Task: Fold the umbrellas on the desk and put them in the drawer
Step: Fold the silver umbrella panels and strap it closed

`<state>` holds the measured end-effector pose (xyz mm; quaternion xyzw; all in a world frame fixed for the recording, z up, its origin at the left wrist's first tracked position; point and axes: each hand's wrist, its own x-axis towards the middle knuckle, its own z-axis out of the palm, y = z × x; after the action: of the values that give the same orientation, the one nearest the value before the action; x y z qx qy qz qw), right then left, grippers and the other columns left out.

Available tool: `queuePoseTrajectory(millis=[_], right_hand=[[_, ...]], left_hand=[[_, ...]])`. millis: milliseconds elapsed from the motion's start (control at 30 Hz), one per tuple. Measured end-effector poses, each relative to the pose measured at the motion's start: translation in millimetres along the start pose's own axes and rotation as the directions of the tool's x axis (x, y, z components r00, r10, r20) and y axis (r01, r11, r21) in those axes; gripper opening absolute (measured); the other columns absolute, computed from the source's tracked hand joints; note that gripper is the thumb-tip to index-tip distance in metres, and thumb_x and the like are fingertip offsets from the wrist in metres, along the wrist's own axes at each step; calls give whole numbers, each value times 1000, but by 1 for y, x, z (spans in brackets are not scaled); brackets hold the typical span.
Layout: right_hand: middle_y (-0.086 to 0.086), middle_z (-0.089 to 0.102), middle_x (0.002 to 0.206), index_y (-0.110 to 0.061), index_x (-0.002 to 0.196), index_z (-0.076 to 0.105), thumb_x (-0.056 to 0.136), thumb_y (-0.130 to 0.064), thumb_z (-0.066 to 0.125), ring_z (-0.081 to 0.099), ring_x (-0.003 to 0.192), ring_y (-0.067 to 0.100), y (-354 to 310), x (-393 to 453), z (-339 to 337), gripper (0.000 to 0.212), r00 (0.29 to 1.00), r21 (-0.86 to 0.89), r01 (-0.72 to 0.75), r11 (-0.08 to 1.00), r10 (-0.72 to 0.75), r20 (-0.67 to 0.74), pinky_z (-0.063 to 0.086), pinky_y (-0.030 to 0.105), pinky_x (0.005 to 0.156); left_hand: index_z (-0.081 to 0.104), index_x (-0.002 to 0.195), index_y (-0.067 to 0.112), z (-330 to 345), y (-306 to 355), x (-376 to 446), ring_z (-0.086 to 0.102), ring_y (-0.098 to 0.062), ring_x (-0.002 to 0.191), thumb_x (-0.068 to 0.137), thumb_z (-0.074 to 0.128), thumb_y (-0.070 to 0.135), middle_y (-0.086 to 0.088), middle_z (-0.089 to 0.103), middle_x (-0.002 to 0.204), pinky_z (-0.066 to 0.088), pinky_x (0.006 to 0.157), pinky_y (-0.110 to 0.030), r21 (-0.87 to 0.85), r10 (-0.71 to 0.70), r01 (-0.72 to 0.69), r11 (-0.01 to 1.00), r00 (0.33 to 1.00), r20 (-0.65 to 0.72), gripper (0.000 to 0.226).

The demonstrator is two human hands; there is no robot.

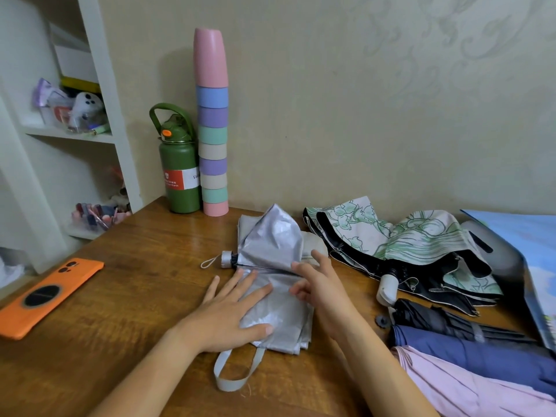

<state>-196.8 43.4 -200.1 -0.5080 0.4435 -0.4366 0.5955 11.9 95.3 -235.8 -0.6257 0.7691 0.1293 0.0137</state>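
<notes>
The silver umbrella (270, 242) is pressed flat by the left hand (231, 311); its fabric is pinched by the right hand (322, 293). "Earth" is read on the green flask (180, 173).

A collapsed silver umbrella (272, 251) lies unfolded mid-desk, four others (421, 245) heaped at right.

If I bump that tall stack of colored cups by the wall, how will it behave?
The stack of cups is tall and narrow, so it would probably tip rather than slide. It looks like light plastic, likely easy to knock. The green bottle right beside it might catch a leftward fall.
</notes>
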Motion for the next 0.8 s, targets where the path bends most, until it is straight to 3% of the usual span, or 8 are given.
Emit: queuePoseTrajectory(millis=[200, 300, 433, 533, 567, 633, 700, 800], right_hand=[[5, 64, 89, -12, 115, 73, 91, -30, 76, 47, 62, 10, -1, -5, -1, 30, 985, -48, 124, 991, -117, 128, 40, 20, 58], [-2, 60, 74, -7, 95, 71, 89, -26, 79, 48, 60, 11, -5, -10, 0, 22, 970, -73, 217, 974, -207, 126, 42, 19, 55], [0, 60, 69, -6, 112, 52, 89, -36, 77, 44, 44, 17, -6, -21, 3, 46, 955, -27, 234, 972, -225, 193, 40, 24, 48], [10, 51, 58, -33, 119, 46, 84, -59, 76, 39, 42, 15, -6, -26, 1, 53, 964, -21, 165, 986, -157, 213, 42, 21, 55], [14, 51, 61, -34, 116, 52, 81, -62, 75, 37, 42, 15, -6, -27, -3, 50, 960, -23, 174, 984, -164, 228, 39, 20, 53], [10, 49, 57, -13, 90, 64, 86, -57, 75, 34, 43, 15, -10, -30, -8, 45, 929, -50, 220, 974, -194, 316, 33, 20, 50], [-4, 50, 53, -15, 69, 60, 95, -34, 73, 40, 43, 9, -11, -34, -13, 35, 909, -86, 207, 974, -159, 385, 34, 17, 49], [-4, 57, 61, -11, 77, 64, 95, -22, 73, 46, 46, 7, -8, -38, -14, 23, 867, -219, 124, 968, 2, 499, 36, 17, 48]], left_hand=[[-6, 154, 61, 1, 0, -1, -37, -2, 146, 84, 25, 91, 20, -25, 165, -17, 124, -49, -27, -10, 10, 1000, 1000, -17, 82], [2, 155, 61, 0, -1, -1, -32, -2, 149, 73, 15, 98, 25, -20, 163, -16, 124, -48, -72, 11, -14, 997, 999, -48, 91], [34, 149, 55, -1, -4, 1, -8, 7, 151, 77, 6, 95, 30, 9, 162, -11, 126, -41, -306, -23, -34, 952, 984, -179, 87], [49, 133, 52, 1, -8, 10, 23, 5, 148, 99, 15, 65, 21, 41, 156, 8, 127, -38, -514, -152, -6, 858, 953, -264, 50], [57, 123, 52, 4, -12, 13, 33, 1, 145, 99, 14, 63, 19, 51, 149, 16, 126, -38, -576, -186, -15, 817, 939, -288, 51], [70, 114, 50, 8, -16, 16, 46, -7, 139, 95, 14, 75, 20, 63, 135, 26, 123, -39, -736, -270, -46, 676, 913, -305, 64], [72, 119, 45, 7, -16, 15, 50, -8, 137, 88, 13, 88, 17, 65, 134, 30, 122, -36, -846, -327, -84, 526, 899, -292, 80], [69, 131, 31, 1, -11, 10, 51, -5, 134, 81, 11, 96, 14, 65, 136, 30, 122, -35, -910, -398, -49, 412, 889, -228, 101]])
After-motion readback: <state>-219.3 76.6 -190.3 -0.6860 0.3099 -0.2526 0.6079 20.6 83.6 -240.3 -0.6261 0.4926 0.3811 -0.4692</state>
